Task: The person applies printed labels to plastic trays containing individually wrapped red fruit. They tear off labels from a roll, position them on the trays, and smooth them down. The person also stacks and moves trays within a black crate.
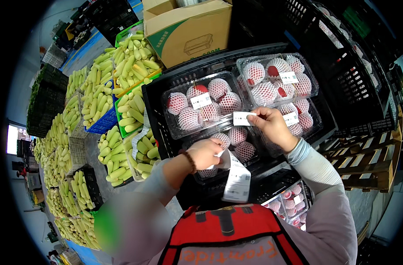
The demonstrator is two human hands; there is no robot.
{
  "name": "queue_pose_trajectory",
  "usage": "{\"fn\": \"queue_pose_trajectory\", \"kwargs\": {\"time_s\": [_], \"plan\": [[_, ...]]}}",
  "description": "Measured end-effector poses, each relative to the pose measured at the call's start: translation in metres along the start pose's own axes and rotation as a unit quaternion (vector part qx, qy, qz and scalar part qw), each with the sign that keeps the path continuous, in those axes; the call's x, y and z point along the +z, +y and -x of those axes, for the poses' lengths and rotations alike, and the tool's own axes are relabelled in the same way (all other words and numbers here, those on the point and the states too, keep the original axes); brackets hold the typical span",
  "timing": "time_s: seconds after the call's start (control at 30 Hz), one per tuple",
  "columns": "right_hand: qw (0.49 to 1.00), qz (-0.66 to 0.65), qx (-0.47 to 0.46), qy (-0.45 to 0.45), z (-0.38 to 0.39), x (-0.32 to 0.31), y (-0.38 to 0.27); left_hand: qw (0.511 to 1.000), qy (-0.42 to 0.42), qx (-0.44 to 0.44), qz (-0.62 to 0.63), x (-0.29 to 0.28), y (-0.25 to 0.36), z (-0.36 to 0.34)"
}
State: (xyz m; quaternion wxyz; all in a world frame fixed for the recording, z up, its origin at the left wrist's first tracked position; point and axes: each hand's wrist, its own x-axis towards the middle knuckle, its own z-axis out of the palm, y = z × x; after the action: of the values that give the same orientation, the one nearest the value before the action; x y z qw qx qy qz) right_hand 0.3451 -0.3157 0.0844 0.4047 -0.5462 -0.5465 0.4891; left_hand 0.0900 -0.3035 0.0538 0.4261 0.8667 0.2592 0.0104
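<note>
Pinched in my right hand is a single white label, held above the clear fruit boxes. My left hand is closed around a strip of white labels, whose loose end hangs down toward my apron. Below both hands, a black crate holds clear plastic boxes of red fruit in white foam nets. The upper left box and the upper right box each carry a white label. Partly hidden by my left hand is a nearer box; no label shows on its visible part.
Crates of pale green corn-shaped vegetables stand along the left. A cardboard box sits beyond the crate. Stacked black crates rise at the right, with a wooden pallet below them. More boxed fruit lies near my right elbow.
</note>
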Motion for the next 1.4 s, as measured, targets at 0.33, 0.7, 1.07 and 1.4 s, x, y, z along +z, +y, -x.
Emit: {"fn": "queue_pose_trajectory", "kwargs": {"time_s": [0.33,0.7,1.07,1.4], "plan": [[0.936,0.301,0.061,-0.173,-0.018,0.012,0.027,0.905,-0.299,-0.149,-0.262,0.031,0.011,-0.058],[0.93,0.121,0.231,-0.259,-0.019,0.06,0.095,0.989,-0.044,0.013,-0.142,0.04,0.007,-0.004],[0.884,0.426,0.04,-0.188,-0.006,0.044,0.042,0.9,-0.253,-0.233,-0.267,0.047,0.007,-0.023],[0.886,0.437,0.07,-0.135,-0.013,0.039,0.065,0.893,-0.305,-0.11,-0.312,0.028,0.016,-0.021]]}}
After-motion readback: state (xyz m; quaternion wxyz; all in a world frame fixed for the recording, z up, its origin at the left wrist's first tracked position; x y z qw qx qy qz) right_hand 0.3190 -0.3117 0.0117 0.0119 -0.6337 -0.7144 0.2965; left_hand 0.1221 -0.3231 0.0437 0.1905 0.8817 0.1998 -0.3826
